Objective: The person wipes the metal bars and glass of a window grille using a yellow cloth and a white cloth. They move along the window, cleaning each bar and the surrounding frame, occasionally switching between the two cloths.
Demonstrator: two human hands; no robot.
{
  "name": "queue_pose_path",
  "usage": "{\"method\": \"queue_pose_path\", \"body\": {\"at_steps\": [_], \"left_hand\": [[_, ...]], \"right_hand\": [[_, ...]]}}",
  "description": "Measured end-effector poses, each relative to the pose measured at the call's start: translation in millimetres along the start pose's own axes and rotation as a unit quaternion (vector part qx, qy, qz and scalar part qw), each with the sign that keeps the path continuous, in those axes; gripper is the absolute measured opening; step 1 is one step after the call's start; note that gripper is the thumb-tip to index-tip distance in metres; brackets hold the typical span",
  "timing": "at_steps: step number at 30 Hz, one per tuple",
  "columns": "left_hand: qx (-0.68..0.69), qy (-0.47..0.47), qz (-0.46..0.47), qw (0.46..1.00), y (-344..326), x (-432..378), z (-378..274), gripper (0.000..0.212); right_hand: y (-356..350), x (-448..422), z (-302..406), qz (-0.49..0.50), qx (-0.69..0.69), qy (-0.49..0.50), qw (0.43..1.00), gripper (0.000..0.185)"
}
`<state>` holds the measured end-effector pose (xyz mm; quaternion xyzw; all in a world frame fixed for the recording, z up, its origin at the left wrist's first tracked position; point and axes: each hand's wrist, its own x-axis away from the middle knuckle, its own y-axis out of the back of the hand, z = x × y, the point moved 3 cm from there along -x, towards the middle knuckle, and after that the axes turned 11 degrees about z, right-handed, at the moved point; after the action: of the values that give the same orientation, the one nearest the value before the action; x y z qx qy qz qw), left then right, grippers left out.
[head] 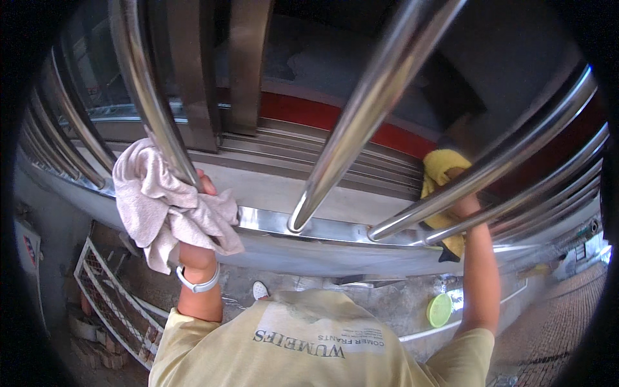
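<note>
A pale pinkish cloth (162,203) hangs bunched around the foot of a polished metal window bar (157,111), and my left hand (200,217), mostly hidden by it, grips cloth and bar together. My right hand (464,198) reaches between the bars at the right and holds a yellow cloth (437,184) with a dark edge at the sliding window's metal track (387,169). Another thick metal bar (358,116) stands between my two hands, fixed in the shiny bottom rail (263,220).
Behind the bars are brown metal window frames (246,67) and dark glass. Below the sill, a green basin (439,310) lies on the wet ground at the right. A white-framed mesh panel (111,300) leans at the lower left, near stacked bricks (99,350).
</note>
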<state>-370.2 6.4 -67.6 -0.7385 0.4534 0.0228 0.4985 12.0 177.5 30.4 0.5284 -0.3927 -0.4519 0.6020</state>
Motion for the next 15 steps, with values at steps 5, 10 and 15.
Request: {"method": "queue_pose_path", "body": {"at_steps": [5,10,15], "left_hand": [[-0.04,-0.024,0.097,0.994,-18.1,-8.8,-5.0,0.05],[-0.026,-0.032,0.109,0.993,-9.2,-6.4,-11.2,0.052],[-0.05,-0.077,0.141,0.986,-13.5,-3.9,-9.7,0.051]], "right_hand": [[-4.2,7.7,-13.2,-0.076,-0.359,0.017,0.93,0.023],[24.7,28.2,-23.5,-0.196,-0.408,0.017,0.891,0.026],[11.0,31.1,-47.1,-0.11,0.02,-0.041,0.993,0.043]]}}
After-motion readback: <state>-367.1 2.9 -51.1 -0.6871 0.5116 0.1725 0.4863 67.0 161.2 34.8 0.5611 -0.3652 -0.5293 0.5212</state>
